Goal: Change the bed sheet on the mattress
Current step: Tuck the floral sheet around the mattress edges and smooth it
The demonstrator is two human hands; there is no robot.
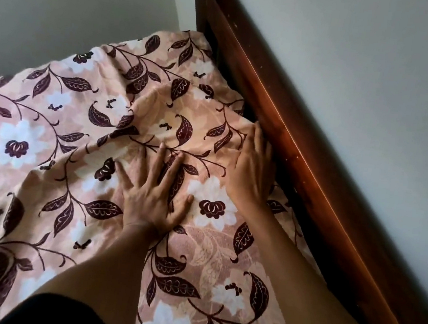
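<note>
Bed sheet (pixel 51 144), floral: L hand (pixel 150 202) pressed flat, spread open; R hand (pixel 253 171) flat beside wood frame (pixel 295 154).

Bare forearms (pixel 289 262), blk sleeve (pixel 59 314)

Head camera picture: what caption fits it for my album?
The left hand and right hand press the wrinkled floral bed sheet beside the wooden bed frame.

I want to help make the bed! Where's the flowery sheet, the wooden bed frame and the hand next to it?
flowery sheet (pixel 47 184): head view, wide left part.
wooden bed frame (pixel 311 182): head view, shiny top rail.
right hand (pixel 253 171): head view, back of the hand.
</note>
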